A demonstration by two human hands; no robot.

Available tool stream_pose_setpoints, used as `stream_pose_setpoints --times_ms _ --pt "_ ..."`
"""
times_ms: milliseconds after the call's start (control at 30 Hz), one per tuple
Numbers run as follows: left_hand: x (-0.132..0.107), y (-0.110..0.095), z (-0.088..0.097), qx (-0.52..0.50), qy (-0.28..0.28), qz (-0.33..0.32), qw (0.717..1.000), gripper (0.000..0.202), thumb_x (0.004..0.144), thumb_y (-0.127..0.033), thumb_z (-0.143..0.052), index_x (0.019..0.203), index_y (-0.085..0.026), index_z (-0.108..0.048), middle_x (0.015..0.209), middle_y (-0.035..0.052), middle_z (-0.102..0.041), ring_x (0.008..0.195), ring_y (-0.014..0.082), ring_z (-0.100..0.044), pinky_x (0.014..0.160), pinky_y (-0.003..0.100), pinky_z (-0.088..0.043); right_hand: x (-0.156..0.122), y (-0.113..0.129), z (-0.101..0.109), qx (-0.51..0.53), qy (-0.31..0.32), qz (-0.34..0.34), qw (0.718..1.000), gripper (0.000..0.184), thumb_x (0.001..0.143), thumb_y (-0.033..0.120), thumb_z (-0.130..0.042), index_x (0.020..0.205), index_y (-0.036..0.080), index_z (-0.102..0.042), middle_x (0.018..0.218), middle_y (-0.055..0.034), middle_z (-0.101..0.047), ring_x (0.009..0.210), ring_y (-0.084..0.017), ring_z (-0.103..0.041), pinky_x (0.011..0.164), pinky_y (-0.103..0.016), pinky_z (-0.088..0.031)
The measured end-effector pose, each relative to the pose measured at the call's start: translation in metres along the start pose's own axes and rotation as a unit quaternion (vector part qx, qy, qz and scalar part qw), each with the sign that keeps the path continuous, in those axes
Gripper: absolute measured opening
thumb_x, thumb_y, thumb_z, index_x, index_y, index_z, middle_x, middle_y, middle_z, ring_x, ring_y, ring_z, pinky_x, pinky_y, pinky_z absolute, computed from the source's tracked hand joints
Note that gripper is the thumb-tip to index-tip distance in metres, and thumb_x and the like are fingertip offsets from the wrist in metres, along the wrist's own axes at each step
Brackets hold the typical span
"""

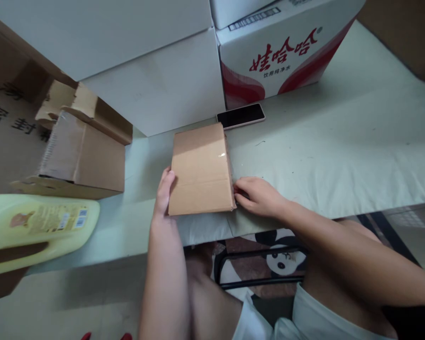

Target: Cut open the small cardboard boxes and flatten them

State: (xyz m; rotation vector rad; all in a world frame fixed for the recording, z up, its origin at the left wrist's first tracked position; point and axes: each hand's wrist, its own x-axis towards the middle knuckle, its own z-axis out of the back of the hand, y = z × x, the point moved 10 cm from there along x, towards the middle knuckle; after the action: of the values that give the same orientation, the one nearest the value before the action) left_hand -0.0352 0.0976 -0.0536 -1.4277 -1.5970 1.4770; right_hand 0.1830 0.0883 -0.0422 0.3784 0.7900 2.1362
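Note:
A small flat brown cardboard box (201,169), taped down its middle, lies near the front edge of the pale table (340,156). My left hand (164,193) rests against the box's left side, fingers stretched along the edge. My right hand (258,195) presses against the lower right corner, its fingers curled and pinched at the box's edge.
A black phone (241,115) lies just behind the box. Large white cartons (156,80) and a red-printed white carton (283,52) stand at the back. An open brown box (81,151) sits at left, with a yellow jug (35,229) lying in front of it.

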Motion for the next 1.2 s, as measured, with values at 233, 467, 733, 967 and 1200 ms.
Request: stream_pose_setpoints --times_ms 233,467,733,967,1200 --pt "0.000 -0.005 -0.002 0.044 0.018 -0.017 0.999 0.043 0.065 -0.042 -0.079 0.101 -0.022 -0.065 0.100 0.0051 -0.072 0.088 0.0219 -0.068 0.068 0.029 -0.051 0.000 0.000 0.001 0.000 -0.004 -0.002 1.000 0.012 0.087 0.022 -0.043 0.078 0.019 -0.051 0.080 -0.0070 -0.062 0.073 -0.018 -0.053 0.069 -0.030 -0.036" --pt "0.001 -0.005 -0.003 0.041 0.015 -0.009 0.999 0.045 0.061 -0.043 -0.081 0.098 -0.021 -0.066 0.096 0.0051 -0.073 0.092 0.0256 -0.069 0.071 0.032 -0.054 0.000 -0.001 0.000 0.001 -0.007 -0.003 1.000 0.013 0.087 0.022 -0.043 0.079 0.019 -0.053 0.081 -0.0073 -0.063 0.074 -0.018 -0.054 0.069 -0.030 -0.036" --pt "0.003 -0.003 0.000 0.039 0.013 0.001 0.999 0.044 0.061 -0.041 -0.081 0.097 -0.021 -0.066 0.095 0.0047 -0.072 0.095 0.0258 -0.069 0.073 0.032 -0.054 0.001 -0.001 -0.001 0.003 -0.002 0.000 1.000 0.013 0.087 0.022 -0.043 0.078 0.019 -0.052 0.081 -0.0077 -0.063 0.073 -0.019 -0.053 0.069 -0.031 -0.037" --pt "0.003 0.000 -0.003 0.006 0.025 0.004 1.000 0.038 0.065 -0.039 -0.076 0.098 -0.022 -0.065 0.096 0.0046 -0.071 0.097 0.0268 -0.068 0.077 0.036 -0.055 -0.001 -0.002 0.003 0.042 -0.016 0.011 0.999 0.012 0.086 0.023 -0.043 0.076 0.020 -0.050 0.078 -0.0058 -0.059 0.072 -0.017 -0.051 0.068 -0.030 -0.037" --pt "0.000 -0.001 -0.008 0.014 0.023 -0.027 0.999 0.046 0.070 -0.040 -0.075 0.111 -0.024 -0.062 0.112 0.0059 -0.069 0.106 0.0260 -0.066 0.079 0.032 -0.054 -0.004 -0.008 0.019 0.106 -0.093 -0.021 0.990 0.009 0.084 0.024 -0.045 0.088 0.020 -0.052 0.075 -0.0025 -0.059 0.066 -0.016 -0.050 0.063 -0.029 -0.036"
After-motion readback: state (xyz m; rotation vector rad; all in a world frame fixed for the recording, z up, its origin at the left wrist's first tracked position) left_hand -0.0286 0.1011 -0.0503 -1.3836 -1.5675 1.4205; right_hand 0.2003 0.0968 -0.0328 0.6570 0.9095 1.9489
